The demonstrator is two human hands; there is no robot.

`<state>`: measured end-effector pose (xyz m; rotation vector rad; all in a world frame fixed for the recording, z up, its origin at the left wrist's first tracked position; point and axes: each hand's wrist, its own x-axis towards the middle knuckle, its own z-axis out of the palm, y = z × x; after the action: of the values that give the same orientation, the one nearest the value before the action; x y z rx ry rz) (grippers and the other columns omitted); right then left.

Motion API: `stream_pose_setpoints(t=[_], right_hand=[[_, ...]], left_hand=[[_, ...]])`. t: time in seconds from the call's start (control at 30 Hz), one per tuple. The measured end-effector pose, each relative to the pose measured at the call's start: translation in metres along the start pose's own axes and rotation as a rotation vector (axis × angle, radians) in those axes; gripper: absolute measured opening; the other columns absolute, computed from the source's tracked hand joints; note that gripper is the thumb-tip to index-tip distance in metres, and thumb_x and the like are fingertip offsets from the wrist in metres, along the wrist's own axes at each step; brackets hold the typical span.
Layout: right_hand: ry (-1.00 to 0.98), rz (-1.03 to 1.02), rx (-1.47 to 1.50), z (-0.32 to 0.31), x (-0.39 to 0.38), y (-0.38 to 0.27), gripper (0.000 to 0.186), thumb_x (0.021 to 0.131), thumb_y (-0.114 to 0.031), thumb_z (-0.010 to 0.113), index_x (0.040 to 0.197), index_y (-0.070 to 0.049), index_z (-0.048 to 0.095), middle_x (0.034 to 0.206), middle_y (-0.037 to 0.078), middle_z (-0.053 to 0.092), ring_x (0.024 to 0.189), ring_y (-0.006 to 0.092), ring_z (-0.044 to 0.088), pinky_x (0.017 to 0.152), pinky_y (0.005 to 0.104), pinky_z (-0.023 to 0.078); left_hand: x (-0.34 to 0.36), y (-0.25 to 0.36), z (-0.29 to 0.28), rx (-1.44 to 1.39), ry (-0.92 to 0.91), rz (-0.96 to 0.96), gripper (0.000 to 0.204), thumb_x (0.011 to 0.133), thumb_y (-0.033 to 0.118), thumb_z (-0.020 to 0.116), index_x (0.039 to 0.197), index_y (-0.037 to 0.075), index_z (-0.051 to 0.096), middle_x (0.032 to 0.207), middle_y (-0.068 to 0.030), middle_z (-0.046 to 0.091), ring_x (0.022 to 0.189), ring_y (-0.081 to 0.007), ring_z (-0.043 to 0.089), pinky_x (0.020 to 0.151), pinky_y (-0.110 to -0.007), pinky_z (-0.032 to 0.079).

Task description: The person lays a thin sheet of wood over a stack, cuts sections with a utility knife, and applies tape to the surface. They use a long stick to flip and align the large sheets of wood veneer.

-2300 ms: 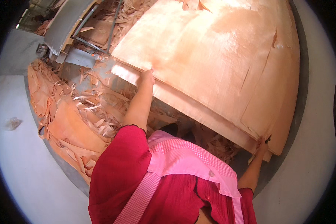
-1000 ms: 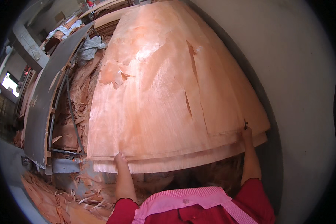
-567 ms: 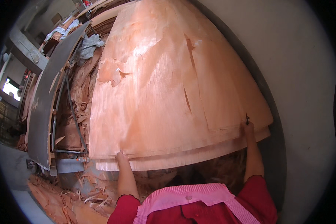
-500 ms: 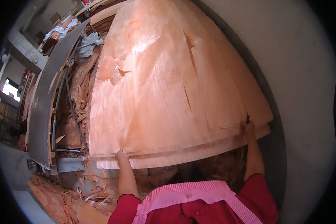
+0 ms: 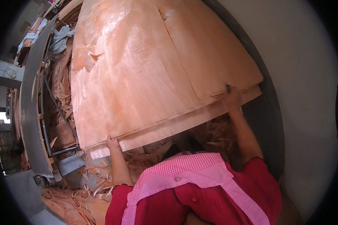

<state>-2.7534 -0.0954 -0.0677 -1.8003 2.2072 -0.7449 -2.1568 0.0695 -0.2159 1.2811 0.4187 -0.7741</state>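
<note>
A wide sheet of orange-tan wood veneer [image 5: 139,86] lies in front of me on top of a stack. Its surface carries a long split, and a torn patch shows near the left side. My left hand [image 5: 112,142] pinches the near left edge of the sheet. Over the near right edge is my right hand [image 5: 233,99], blurred, closed around a small dark tool [image 5: 228,89] whose kind I cannot make out. Below the top edge, a lower veneer layer [image 5: 169,131] sticks out toward me.
A long dark board [image 5: 30,93] stands along the left beside a metal frame [image 5: 60,108]. Veneer scraps [image 5: 75,202] litter the floor, and crumpled plastic [image 5: 61,39] lies at the back left. A pale wall [image 5: 304,93] rises on the right.
My view has shifted, so the stack appears higher and further left. My right hand has moved leftward along the near edge with the dark tool; my left hand keeps its hold.
</note>
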Motion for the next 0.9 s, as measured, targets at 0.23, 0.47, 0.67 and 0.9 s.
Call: stream_pose_setpoints(t=[0.23,0.47,0.67,0.9], right_hand=[[-0.336,-0.012,-0.126,0.083,0.005,-0.045,0.029,0.074,-0.034,0.059,0.092,-0.011,0.062,0.1,0.013,0.057,0.081,0.0339,0.058,0.069,0.039,0.047],[-0.039,0.205,0.286,-0.041,0.128,0.043,0.026,0.076,-0.025,0.057,0.089,-0.002,0.061,0.084,0.011,0.062,0.076,0.0243,0.059,0.068,0.033,0.045],[0.05,0.372,0.16,-0.119,0.209,0.146,0.032,0.076,-0.027,0.057,0.09,0.001,0.06,0.081,0.012,0.062,0.075,0.0243,0.058,0.066,0.0336,0.043],[0.099,0.356,-0.226,-0.068,0.195,0.248,0.04,0.078,-0.032,0.054,0.097,0.003,0.058,0.093,0.02,0.06,0.087,0.0338,0.057,0.075,0.0396,0.044]], left_hand=[[-0.054,-0.022,0.029,-0.069,-0.197,-0.191,0.027,0.083,0.022,0.054,0.1,0.002,0.051,0.097,-0.0121,0.059,0.092,-0.0262,0.056,0.079,-0.04,0.048],[-0.079,-0.055,0.046,-0.09,-0.113,-0.193,0.03,0.082,0.022,0.054,0.105,0.003,0.05,0.108,-0.0106,0.055,0.101,-0.026,0.052,0.084,-0.041,0.045],[-0.074,-0.073,0.054,-0.092,-0.058,-0.107,0.023,0.085,0.013,0.049,0.101,-0.002,0.049,0.104,-0.0131,0.055,0.096,-0.0268,0.054,0.081,-0.038,0.049],[-0.058,-0.063,0.043,-0.041,0.061,-0.043,0.024,0.085,0.009,0.049,0.104,-0.004,0.045,0.102,-0.0132,0.054,0.096,-0.0278,0.054,0.078,-0.038,0.05]])
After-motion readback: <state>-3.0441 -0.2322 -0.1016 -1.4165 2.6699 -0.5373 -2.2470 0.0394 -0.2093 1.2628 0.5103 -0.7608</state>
